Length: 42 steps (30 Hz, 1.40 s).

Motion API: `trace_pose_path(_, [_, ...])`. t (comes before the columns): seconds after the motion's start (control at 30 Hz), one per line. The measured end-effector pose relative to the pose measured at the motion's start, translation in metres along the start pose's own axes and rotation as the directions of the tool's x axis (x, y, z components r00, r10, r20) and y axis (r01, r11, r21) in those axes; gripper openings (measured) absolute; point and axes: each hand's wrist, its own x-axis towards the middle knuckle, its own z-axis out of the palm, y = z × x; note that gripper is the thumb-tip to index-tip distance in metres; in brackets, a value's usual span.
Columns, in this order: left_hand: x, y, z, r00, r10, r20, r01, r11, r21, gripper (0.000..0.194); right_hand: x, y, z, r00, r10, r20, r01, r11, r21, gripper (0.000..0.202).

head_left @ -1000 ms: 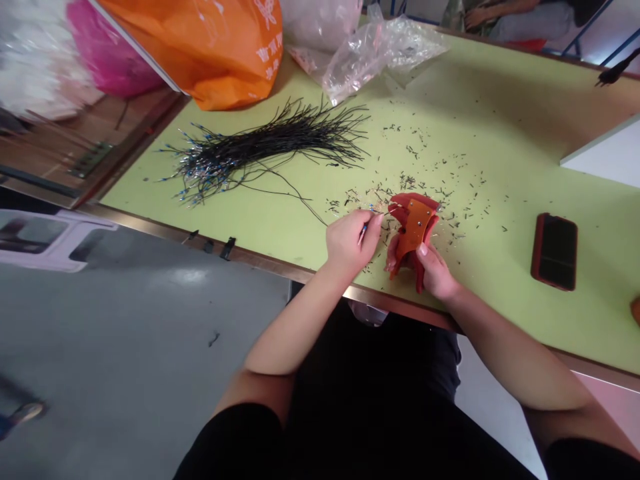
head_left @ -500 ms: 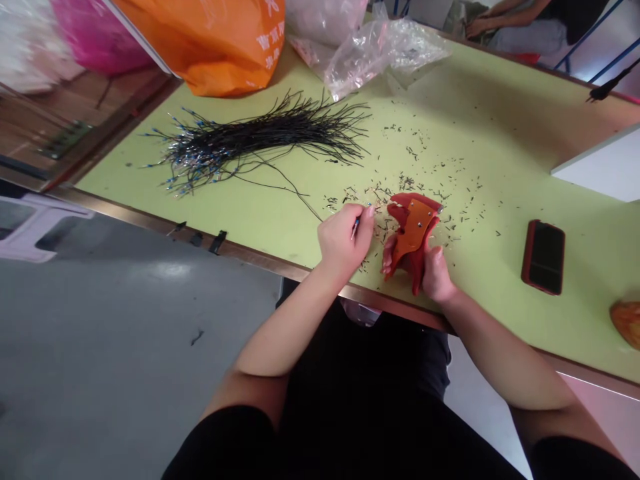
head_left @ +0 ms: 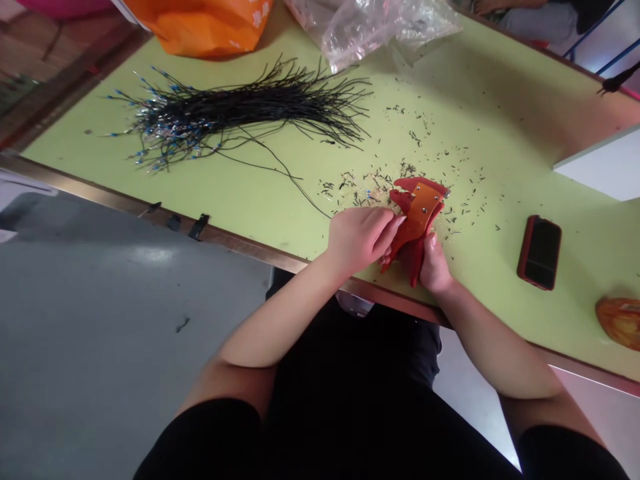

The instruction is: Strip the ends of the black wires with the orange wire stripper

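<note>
My right hand (head_left: 434,267) is wrapped round the handles of a red and orange wire stripper (head_left: 420,213), its jaws pointing up and left over the table. Close against the tool's left side, my left hand (head_left: 363,237) is closed with thumb and fingers pinched. A thin black wire (head_left: 305,190) runs from behind that hand toward the upper left; the end at the fingertips is hidden. A large bundle of black wires (head_left: 260,107) with blue-tipped, shiny ends on its left lies on the table beyond the left hand.
Bits of cut black insulation (head_left: 410,170) are scattered over the green table (head_left: 250,207). An orange bag (head_left: 200,27) and clear plastic bags (head_left: 370,33) lie at the back. On the right are a phone (head_left: 540,252) and a round orange-brown object (head_left: 617,321). Another person's leg (head_left: 540,23) shows at top right.
My left hand has moved right, up against the wire stripper, and turned so its back faces up. The stripper stays in my right hand. The view has shifted slightly.
</note>
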Motion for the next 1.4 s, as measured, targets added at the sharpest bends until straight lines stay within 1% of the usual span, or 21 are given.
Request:
trace_pose_path(0.13, [0.0,0.002,0.001,0.999,0.048,0.014,-0.048,0.999,0.009,0.032,-0.002,0.004,-0.001,0.998,-0.002,-0.065,0.0,1.0,-0.029,0.078])
trace_pose_path(0.23, [0.001,0.002,0.001,0.995,0.093,0.019,-0.094,0.996,0.006,0.031,-0.002,0.004,-0.002,0.997,-0.015,-0.07,0.013,0.999,-0.032,0.077])
trace_pose_path(0.37, [0.0,0.001,0.001,0.99,0.14,-0.007,-0.14,0.99,0.008,0.025,-0.002,0.002,-0.003,0.996,-0.052,-0.079,0.047,0.997,-0.065,0.081])
trace_pose_path(0.5, [-0.001,0.001,0.002,0.99,0.143,-0.012,-0.143,0.99,0.014,0.024,-0.003,0.001,-0.003,0.997,-0.045,-0.06,0.041,0.997,-0.067,0.083])
trace_pose_path(0.6, [0.0,0.001,0.002,0.987,0.157,-0.021,-0.157,0.988,0.005,0.025,-0.005,0.0,-0.003,0.995,-0.023,-0.095,0.018,0.999,-0.051,0.078])
trace_pose_path(0.7, [0.0,0.002,0.001,0.986,0.167,-0.019,-0.167,0.986,0.005,0.025,-0.006,-0.001,-0.001,0.993,0.009,-0.116,-0.016,0.998,-0.057,0.079])
trace_pose_path(0.93, [-0.001,0.001,-0.003,0.987,0.145,0.064,-0.146,0.989,0.012,0.025,-0.004,-0.006,0.004,0.988,0.007,-0.155,-0.018,0.997,-0.07,0.075])
trace_pose_path(1.07, [0.0,0.002,-0.004,0.988,0.139,0.067,-0.14,0.99,0.002,0.023,-0.003,-0.008,0.004,0.987,0.028,-0.155,-0.042,0.995,-0.094,0.076])
trace_pose_path(1.27, [0.004,0.004,-0.005,0.987,0.159,0.028,-0.159,0.987,-0.006,0.023,-0.003,-0.007,0.005,0.986,0.003,-0.167,-0.019,0.995,-0.096,0.072])
trace_pose_path(1.4, [0.004,0.004,-0.004,0.989,0.143,0.022,-0.143,0.99,-0.01,0.025,-0.003,-0.011,0.009,0.986,-0.017,-0.167,0.007,0.998,-0.063,0.066])
